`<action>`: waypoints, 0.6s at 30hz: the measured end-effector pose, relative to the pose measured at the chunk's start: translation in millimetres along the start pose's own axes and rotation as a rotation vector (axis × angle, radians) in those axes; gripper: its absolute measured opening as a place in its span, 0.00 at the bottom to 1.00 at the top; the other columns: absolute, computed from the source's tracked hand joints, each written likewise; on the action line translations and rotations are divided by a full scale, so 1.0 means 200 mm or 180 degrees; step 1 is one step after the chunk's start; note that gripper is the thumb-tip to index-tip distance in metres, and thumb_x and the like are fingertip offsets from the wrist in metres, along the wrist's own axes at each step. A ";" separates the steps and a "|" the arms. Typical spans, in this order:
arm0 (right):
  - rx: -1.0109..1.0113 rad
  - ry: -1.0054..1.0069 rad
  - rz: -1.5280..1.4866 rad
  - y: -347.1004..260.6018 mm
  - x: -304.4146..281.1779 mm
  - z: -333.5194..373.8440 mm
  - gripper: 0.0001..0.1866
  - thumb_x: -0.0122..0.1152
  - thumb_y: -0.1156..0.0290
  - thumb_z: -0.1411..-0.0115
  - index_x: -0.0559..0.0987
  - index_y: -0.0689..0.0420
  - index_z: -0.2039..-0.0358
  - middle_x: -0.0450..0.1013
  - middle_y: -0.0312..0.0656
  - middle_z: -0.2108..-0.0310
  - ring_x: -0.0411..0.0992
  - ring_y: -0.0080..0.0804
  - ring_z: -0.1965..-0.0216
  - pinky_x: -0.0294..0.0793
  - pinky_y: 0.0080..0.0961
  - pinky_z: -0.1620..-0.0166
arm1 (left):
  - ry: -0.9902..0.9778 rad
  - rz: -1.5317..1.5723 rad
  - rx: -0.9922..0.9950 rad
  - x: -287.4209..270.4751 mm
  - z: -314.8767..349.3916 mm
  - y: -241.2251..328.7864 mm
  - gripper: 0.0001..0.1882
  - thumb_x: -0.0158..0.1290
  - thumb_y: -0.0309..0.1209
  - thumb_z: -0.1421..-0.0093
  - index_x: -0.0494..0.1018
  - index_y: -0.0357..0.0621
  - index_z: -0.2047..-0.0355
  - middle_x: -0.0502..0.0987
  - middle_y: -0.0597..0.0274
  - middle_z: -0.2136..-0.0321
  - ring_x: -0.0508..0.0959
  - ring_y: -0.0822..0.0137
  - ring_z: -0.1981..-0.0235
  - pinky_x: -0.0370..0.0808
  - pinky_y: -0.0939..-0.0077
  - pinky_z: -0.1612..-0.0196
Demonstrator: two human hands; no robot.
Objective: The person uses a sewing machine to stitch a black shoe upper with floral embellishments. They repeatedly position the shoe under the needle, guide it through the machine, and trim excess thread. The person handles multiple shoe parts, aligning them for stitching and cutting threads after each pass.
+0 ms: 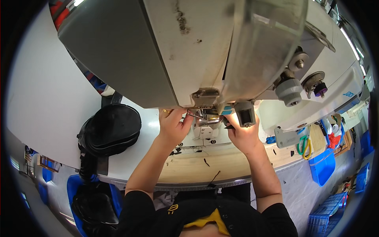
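A large white and grey industrial sewing machine [197,47] fills the upper middle. Under its head, my left hand [173,127] is at the left of the metal presser foot area [209,117], thumb and forefinger pinched together at a thin metal part. What lies between those fingertips is too small to tell. On the other side my right hand [245,133] is closed, fingers curled beside the needle area. A small dark pointed piece [229,126] sticks out from its fingers; its kind cannot be made out. The machine head hides some of my fingertips.
Left of the machine lies a black bag [112,128]; a blue bin [92,205] with black pieces stands below. Black scraps [206,162] litter the wooden table edge [197,173]. Green and yellow scissors [305,146] and a blue tray [322,168] are at the right.
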State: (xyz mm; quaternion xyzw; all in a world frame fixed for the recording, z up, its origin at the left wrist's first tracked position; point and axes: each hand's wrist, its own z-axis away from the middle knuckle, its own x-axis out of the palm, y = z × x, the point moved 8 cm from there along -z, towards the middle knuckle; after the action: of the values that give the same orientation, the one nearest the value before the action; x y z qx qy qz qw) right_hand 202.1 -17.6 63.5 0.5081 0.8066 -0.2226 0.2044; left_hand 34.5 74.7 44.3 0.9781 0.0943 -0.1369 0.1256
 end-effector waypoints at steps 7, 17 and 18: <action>0.0168 0.0084 -0.0207 0.03 0.04 0.02 0.19 0.60 0.83 0.66 0.78 0.55 0.68 0.72 0.41 0.72 0.71 0.47 0.70 0.72 0.38 0.69 | 0.0197 -0.0675 0.0427 -0.05 -0.06 -0.01 0.09 0.58 0.19 0.58 0.73 0.44 0.75 0.76 0.64 0.74 0.75 0.60 0.71 0.65 0.65 0.62; 0.0156 0.0057 -0.0326 -0.01 0.00 0.10 0.24 0.53 0.93 0.56 0.77 0.64 0.57 0.73 0.48 0.64 0.71 0.39 0.69 0.72 0.26 0.67 | 0.0212 -0.3398 -0.2438 -1.24 0.33 -0.68 0.16 0.51 0.29 0.48 0.77 0.44 0.58 0.81 0.54 0.61 0.80 0.54 0.59 0.71 0.58 0.57; 0.0202 0.0004 -0.0396 0.01 0.03 0.13 0.23 0.53 0.93 0.56 0.77 0.64 0.57 0.73 0.49 0.62 0.72 0.40 0.67 0.73 0.27 0.65 | -0.0143 -0.3566 -0.3054 -1.33 0.41 -0.71 0.19 0.50 0.30 0.48 0.77 0.44 0.55 0.80 0.53 0.58 0.79 0.53 0.56 0.71 0.56 0.55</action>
State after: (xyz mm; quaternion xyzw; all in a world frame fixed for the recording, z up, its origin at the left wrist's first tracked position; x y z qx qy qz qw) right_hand 204.9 -26.9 37.6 0.4633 0.8293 -0.2600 0.1735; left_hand -268.3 147.8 14.1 0.6178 0.6266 -0.1442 0.4527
